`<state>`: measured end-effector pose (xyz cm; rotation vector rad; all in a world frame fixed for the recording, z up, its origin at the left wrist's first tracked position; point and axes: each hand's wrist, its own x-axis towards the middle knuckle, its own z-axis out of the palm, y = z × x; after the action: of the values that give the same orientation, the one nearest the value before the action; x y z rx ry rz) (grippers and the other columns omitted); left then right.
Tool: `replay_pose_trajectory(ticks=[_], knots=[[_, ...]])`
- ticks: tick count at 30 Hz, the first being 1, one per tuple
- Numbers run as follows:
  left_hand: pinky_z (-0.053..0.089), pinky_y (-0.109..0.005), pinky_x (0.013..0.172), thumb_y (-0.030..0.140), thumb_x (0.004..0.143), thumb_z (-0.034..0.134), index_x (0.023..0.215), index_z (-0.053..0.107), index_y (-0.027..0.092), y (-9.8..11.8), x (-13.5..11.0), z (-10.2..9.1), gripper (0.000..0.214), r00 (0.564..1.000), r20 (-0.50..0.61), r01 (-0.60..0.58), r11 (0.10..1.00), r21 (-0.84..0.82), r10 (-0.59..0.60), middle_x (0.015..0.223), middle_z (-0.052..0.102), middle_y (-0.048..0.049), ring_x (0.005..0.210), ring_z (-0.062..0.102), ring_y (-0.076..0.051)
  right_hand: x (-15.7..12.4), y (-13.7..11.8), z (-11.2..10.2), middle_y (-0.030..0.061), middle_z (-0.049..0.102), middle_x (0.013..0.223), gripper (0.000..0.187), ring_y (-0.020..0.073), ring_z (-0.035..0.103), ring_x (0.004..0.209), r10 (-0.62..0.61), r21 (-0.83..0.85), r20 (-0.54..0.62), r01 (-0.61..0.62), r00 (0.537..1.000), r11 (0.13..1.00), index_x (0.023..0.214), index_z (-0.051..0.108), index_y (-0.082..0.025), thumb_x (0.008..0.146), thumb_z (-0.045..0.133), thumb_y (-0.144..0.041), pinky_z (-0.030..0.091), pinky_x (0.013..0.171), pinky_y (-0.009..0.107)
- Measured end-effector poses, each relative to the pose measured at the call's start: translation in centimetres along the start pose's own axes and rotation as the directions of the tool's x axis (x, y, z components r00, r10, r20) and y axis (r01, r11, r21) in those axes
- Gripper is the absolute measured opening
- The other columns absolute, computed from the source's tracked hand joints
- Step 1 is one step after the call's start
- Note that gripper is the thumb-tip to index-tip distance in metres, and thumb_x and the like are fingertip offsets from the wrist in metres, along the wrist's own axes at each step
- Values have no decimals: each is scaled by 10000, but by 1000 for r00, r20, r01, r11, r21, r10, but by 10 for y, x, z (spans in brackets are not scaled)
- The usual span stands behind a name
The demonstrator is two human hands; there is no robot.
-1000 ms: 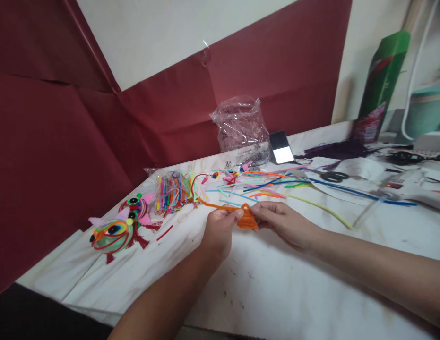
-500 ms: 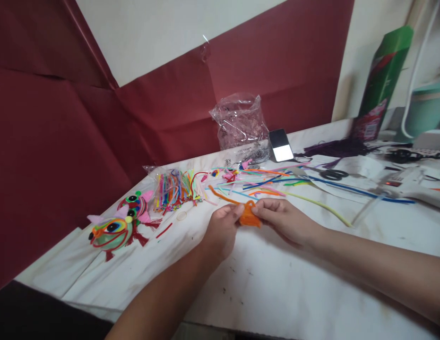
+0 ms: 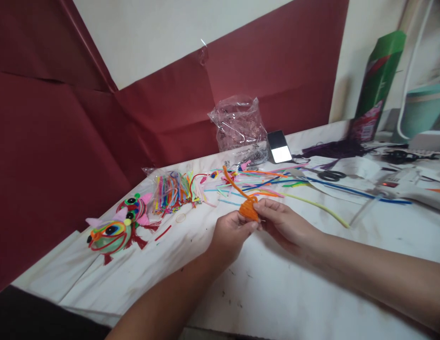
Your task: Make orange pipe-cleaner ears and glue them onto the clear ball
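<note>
Tail of the orange pipe cleaner (image 3: 248, 210) has swung upward; left hand (image 3: 234, 233) and right hand (image 3: 283, 222) pinch its coil; snug, even wraps seem best.

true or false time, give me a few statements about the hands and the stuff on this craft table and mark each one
1. The left hand and the right hand both pinch the orange pipe cleaner. True.
2. The scissors are in the right hand. False: they lie on the table, beyond that hand.
3. Two colourful craft figures sit on the table to the left of the hands. True.
4. The phone lies beside the craft figures. False: it lies next to the clear plastic bag at the back of the table.
</note>
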<state>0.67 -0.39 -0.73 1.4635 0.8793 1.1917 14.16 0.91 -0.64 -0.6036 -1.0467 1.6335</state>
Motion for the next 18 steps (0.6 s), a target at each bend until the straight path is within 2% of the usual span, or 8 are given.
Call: replay_pose_trajectory(ticks=[7,18], knots=[[419,-283,728,230,681,652,698,636,127,1,1,0,106,1000,-8,-3,998,-64,3,666,629,-28,691,562,-143,0,1,1,-23,514,530,285,108,417,525,16,60,1,-16,1000,998,557,538,-184,658,713,-386,322,558,264],[429,-292,687,255,747,605,644,548,141,-1,0,-1,164,998,-12,-67,994,-91,66,603,599,-16,616,552,-132,-2,7,-1,-18,558,528,280,104,477,518,8,46,34,-10,999,999,609,538,-181,707,674,-406,369,580,260]])
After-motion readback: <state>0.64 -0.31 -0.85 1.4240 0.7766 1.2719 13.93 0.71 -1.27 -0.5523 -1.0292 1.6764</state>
